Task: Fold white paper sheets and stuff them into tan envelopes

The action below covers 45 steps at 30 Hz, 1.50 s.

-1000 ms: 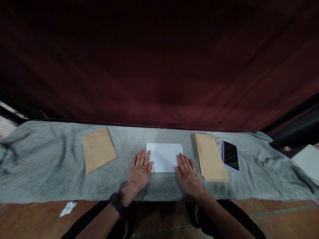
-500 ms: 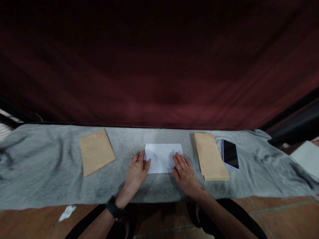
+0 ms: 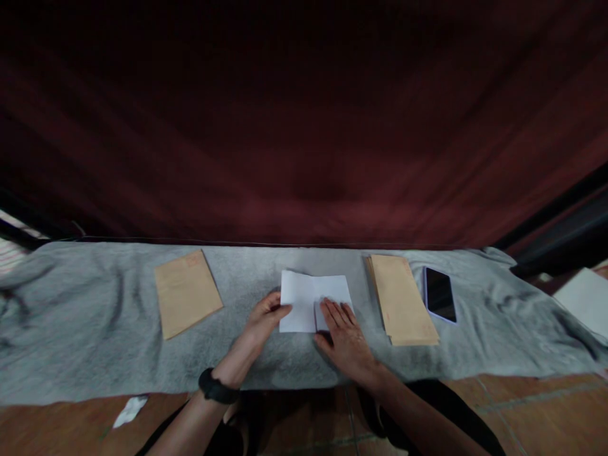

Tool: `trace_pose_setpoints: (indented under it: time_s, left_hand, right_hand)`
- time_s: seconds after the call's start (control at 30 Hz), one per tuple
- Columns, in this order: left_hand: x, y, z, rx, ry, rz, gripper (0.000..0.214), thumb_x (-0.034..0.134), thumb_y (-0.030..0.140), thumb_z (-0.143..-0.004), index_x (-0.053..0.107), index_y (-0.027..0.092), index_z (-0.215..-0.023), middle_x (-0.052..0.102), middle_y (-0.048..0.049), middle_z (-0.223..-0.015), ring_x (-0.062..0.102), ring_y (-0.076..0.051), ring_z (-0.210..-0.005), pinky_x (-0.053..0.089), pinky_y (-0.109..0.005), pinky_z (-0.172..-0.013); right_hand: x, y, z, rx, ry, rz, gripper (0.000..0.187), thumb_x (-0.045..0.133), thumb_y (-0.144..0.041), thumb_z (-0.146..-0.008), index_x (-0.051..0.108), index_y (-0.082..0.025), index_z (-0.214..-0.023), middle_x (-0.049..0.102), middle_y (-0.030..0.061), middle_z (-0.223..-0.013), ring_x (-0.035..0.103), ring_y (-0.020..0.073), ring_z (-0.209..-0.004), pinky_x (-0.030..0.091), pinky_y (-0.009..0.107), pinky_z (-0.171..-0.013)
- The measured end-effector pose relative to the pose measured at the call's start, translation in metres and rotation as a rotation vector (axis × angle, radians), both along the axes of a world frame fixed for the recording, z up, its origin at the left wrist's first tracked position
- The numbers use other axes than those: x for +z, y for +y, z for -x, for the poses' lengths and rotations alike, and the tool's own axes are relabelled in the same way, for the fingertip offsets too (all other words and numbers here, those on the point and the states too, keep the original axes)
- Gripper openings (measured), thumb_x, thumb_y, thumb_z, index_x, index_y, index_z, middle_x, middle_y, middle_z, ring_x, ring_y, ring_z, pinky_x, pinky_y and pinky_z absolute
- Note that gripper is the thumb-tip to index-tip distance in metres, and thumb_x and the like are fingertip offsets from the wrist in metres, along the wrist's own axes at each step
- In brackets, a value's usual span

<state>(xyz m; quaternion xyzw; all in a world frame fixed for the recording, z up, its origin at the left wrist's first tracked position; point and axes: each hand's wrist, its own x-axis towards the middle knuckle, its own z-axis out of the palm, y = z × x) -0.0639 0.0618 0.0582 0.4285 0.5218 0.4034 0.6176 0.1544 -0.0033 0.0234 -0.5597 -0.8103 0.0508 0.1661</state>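
Observation:
A white folded sheet of paper (image 3: 308, 294) lies in the middle of the grey cloth (image 3: 95, 329). My left hand (image 3: 263, 320) pinches the sheet's left edge and lifts that side a little off the cloth. My right hand (image 3: 344, 339) lies flat with its fingers stretched out, pressing on the sheet's lower right part. A black watch sits on my left wrist.
A single brown envelope (image 3: 187, 291) lies left of the paper. A stack of brown envelopes (image 3: 401, 297) lies to the right, with a dark phone (image 3: 439, 293) beside it. A dark red curtain hangs behind. A scrap of white paper (image 3: 128, 410) lies on the tiled floor.
My left hand went from lying flat beside the paper to pinching its left edge and raising it. My right hand slid left onto the paper.

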Motion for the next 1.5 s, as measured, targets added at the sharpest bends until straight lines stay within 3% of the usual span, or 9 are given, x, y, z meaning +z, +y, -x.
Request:
trace_pose_setpoints:
  time_s: [0.17,0.33,0.5,0.67,0.8,0.9,1.07,1.23,1.5]
  left_hand:
    - [0.025,-0.010,-0.016,-0.041,-0.323,-0.010,0.043,0.079,0.027,-0.069,0.071,0.016,-0.109,0.076,-0.0083,-0.106,0.069,-0.024,-0.095,0.051,-0.032,-0.084]
    - [0.033,-0.010,-0.026,-0.031,-0.384,-0.013,0.043,0.079,0.028,-0.069,0.069,0.017,-0.109,0.076,-0.0078,-0.106,0.070,-0.025,-0.097,0.052,-0.033,-0.086]
    - [0.020,-0.002,-0.024,0.042,-0.271,-0.054,0.056,0.061,0.053,-0.084,0.059,0.017,-0.128,0.064,-0.0138,-0.132,0.061,-0.029,-0.120,0.053,-0.039,-0.094]
    - [0.006,-0.005,-0.031,0.007,-0.293,0.046,0.069,0.071,0.040,-0.082,0.047,0.020,-0.142,0.062,-0.0135,-0.135,0.060,-0.028,-0.123,0.053,-0.039,-0.096]
    - [0.003,-0.010,-0.039,0.021,-0.367,0.068,0.062,0.079,0.034,-0.073,0.059,0.017,-0.129,0.071,-0.0116,-0.121,0.068,-0.028,-0.108,0.054,-0.038,-0.089]
    - [0.000,-0.005,-0.034,0.114,-0.233,0.020,0.056,0.079,0.029,-0.067,0.063,0.015,-0.119,0.074,-0.0094,-0.112,0.069,-0.026,-0.098,0.054,-0.036,-0.085]
    - [-0.002,0.010,-0.007,0.085,0.040,-0.146,0.055,0.070,0.025,-0.066,0.060,0.017,-0.120,0.075,-0.0040,-0.099,0.069,-0.024,-0.090,0.054,-0.036,-0.081]
    - [-0.009,0.024,0.016,-0.013,0.178,-0.192,0.061,0.065,0.021,-0.064,0.056,0.018,-0.125,0.074,-0.0023,-0.093,0.069,-0.023,-0.082,0.055,-0.034,-0.073]
    - [-0.028,0.032,0.022,-0.065,0.770,-0.331,0.077,0.058,0.016,-0.074,0.035,0.016,-0.147,0.072,-0.0077,-0.098,0.070,-0.028,-0.092,0.053,-0.039,-0.082]
  right_hand:
    - [0.012,0.004,0.011,-0.027,0.059,-0.052,0.072,0.048,-0.028,-0.093,0.022,-0.012,-0.158,0.037,0.0140,-0.158,0.038,0.0258,-0.144,0.031,0.048,-0.119]
    - [0.025,0.011,0.012,-0.051,0.157,-0.017,0.079,0.048,-0.016,-0.086,0.019,-0.014,-0.159,0.036,0.0132,-0.159,0.042,0.0263,-0.141,0.037,0.045,-0.116]
    - [0.042,0.026,-0.002,-0.131,0.706,0.128,0.053,0.035,-0.027,-0.098,0.044,-0.023,-0.149,0.059,0.0064,-0.141,0.054,0.0236,-0.131,0.044,0.043,-0.110]
    - [0.056,0.036,0.002,-0.293,1.344,0.293,0.063,0.033,-0.061,-0.098,0.055,-0.018,-0.137,0.071,0.0105,-0.120,0.067,0.0273,-0.110,0.055,0.041,-0.092]
    - [0.055,0.034,0.015,-0.201,1.593,0.432,0.055,0.044,-0.056,-0.094,0.059,-0.016,-0.128,0.069,0.0128,-0.124,0.068,0.0263,-0.107,0.057,0.039,-0.087]
    - [0.046,0.034,0.013,-0.276,1.667,0.456,0.044,0.059,-0.050,-0.085,0.064,-0.018,-0.115,0.071,0.0124,-0.119,0.069,0.0272,-0.105,0.057,0.039,-0.084]
    - [0.033,0.039,-0.013,-0.489,1.667,0.414,0.044,0.076,-0.044,-0.067,0.066,-0.019,-0.101,0.074,0.0087,-0.100,0.070,0.0252,-0.087,0.056,0.034,-0.068]
    - [0.018,0.042,-0.034,-0.523,1.503,0.411,0.049,0.076,-0.037,-0.063,0.064,-0.020,-0.108,0.069,0.0002,-0.080,0.066,0.0202,-0.070,0.050,0.027,-0.053]
    - [0.001,0.038,-0.038,-0.456,0.436,0.260,0.059,0.053,-0.022,-0.084,0.047,-0.020,-0.143,0.073,0.0026,-0.085,0.071,0.0223,-0.078,0.051,0.031,-0.071]
